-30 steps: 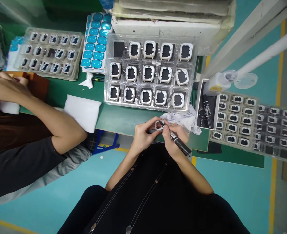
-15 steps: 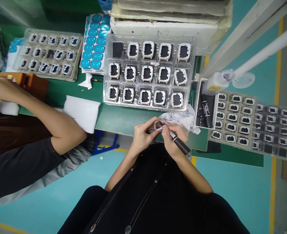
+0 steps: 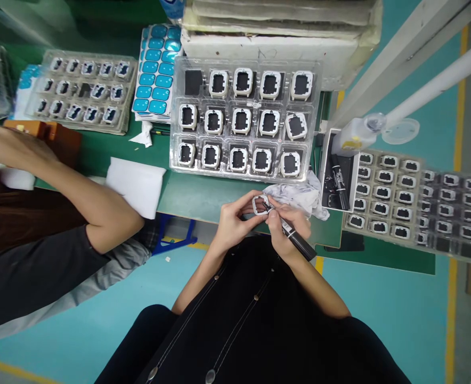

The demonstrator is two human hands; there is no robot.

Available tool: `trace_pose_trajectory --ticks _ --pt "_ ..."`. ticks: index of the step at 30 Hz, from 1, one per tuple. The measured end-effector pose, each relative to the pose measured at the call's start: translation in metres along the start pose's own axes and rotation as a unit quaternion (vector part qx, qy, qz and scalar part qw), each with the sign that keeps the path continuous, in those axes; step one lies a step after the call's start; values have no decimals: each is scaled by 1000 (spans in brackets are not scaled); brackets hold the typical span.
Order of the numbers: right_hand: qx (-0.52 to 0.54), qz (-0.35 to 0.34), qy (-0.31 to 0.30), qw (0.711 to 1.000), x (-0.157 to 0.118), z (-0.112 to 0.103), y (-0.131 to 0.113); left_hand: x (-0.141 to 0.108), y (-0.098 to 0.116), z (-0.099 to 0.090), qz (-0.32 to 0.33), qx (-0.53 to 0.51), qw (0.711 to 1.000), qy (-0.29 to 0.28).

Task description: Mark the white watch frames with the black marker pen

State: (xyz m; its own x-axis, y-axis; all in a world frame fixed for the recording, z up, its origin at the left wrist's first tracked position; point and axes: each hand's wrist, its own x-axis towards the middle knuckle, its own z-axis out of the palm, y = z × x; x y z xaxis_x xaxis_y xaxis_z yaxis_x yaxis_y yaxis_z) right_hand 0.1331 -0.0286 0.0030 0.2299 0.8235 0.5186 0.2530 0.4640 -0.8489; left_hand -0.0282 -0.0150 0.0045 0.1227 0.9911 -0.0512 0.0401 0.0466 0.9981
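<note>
My left hand (image 3: 236, 217) pinches a small white watch-case frame (image 3: 255, 206) with rounded corners at the table's front edge. Closed around a black marker pen (image 3: 299, 243), my right hand (image 3: 285, 226) keeps its tip at the right side of the frame's opening. Whether the tip touches the frame I cannot tell. Just beyond my hands lies a clear plastic tray (image 3: 241, 173) with rows of similar white frames on dark pads; its far left pocket (image 3: 193, 82) shows only a dark pad. A crumpled white cloth (image 3: 295, 194) lies beside my right hand.
A white box (image 3: 354, 202) at right holds another marker (image 3: 339, 184) and a plastic bottle (image 3: 351, 136). More filled trays (image 3: 417, 245) stand beyond it. At left are a co-worker's arm (image 3: 71, 186), a white pad (image 3: 135, 184), blue sticker sheets (image 3: 151, 80) and another tray (image 3: 95, 125).
The frame has turned so more of its opening faces me. The marker has shifted slightly right and down with my right hand, its tip still at the frame.
</note>
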Motion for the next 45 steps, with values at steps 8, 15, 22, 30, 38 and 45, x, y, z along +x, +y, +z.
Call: trace_pose_trajectory --ticks 8,15,22,30,38,45 --pt "-68 -24 -5 997 2 3 0 -4 -11 0 31 73 997 16" --pt "-103 -28 -16 994 5 0 -5 -4 -4 2 40 99 994 25" --pt "-90 -38 -11 995 5 0 -4 -4 -5 2 41 78 996 18" --pt "-61 -13 8 998 3 2 -3 -4 -7 0 39 78 996 15" --pt "-72 15 4 997 2 1 -2 -5 -10 0 40 80 996 16" --pt "-80 24 0 997 1 0 -2 -5 -10 -1 37 85 996 12"
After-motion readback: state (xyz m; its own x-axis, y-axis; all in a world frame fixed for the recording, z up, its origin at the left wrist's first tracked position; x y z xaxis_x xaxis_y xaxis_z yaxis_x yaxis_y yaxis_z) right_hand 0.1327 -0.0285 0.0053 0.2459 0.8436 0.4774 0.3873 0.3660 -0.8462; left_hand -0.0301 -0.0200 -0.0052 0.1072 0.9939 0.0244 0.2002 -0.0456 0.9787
